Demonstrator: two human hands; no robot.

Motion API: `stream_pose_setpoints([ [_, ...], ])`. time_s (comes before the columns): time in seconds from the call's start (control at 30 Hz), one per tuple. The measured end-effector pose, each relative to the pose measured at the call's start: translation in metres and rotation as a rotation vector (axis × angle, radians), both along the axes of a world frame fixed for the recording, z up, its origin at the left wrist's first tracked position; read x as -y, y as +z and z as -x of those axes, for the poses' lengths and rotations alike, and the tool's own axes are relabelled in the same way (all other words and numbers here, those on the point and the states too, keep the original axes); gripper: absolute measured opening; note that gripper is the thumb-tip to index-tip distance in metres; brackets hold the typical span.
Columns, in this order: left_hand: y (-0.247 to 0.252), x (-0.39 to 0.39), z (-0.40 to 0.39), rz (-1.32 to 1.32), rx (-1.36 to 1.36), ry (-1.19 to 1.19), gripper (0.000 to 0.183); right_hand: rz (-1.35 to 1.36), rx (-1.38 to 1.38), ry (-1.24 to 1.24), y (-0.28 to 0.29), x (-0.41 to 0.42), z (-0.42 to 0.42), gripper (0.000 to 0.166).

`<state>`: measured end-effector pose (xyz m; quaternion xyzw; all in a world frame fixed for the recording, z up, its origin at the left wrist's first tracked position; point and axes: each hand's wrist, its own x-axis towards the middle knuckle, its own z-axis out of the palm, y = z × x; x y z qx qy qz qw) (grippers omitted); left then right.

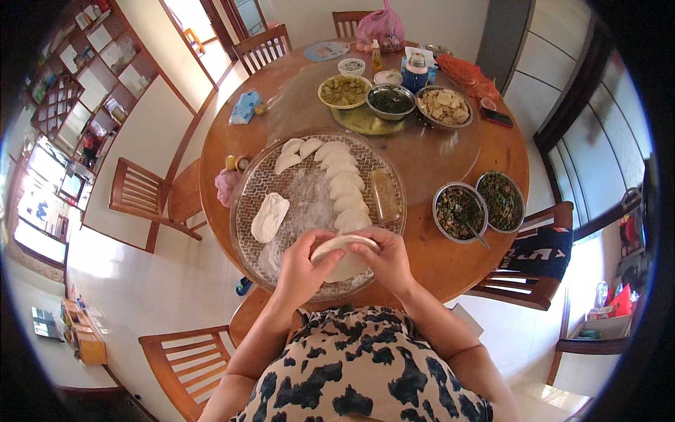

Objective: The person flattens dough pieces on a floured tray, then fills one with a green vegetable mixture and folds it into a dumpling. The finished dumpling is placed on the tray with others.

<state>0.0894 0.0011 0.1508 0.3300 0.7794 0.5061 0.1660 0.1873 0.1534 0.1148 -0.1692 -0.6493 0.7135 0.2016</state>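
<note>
Both hands pinch a folded dough dumpling over the near edge of a round woven tray. My left hand grips its left end and my right hand its right end, thumbs along the near side. Below the hands lies pale flat dough, partly hidden. A row of half-moon dumplings runs up the tray, with a few more at its far left. A floured dough lump rests on the left. On the right side of the tray lies a rolling-pin-like cylinder.
Right of the tray stand two metal bowls of chopped filling, one with a spoon, one behind. Farther back are a bowl of green pieces, a dark-greens bowl and a tofu-like bowl. Wooden chairs surround the table.
</note>
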Motion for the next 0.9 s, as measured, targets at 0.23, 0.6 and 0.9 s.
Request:
stream_pose_setpoints([
  [0.23,-0.002,0.002,0.002,-0.031,0.139,-0.01,0.035,0.143,-0.046,0.089,0.0,-0.005,-0.002,0.029],
  [0.6,-0.012,0.0,0.001,-0.044,0.187,0.012,0.027,0.019,-0.05,0.054,0.01,-0.007,-0.003,0.034],
  [0.9,-0.013,0.004,0.001,-0.061,0.196,0.017,0.025,0.162,-0.144,0.089,0.003,-0.008,0.001,0.027],
])
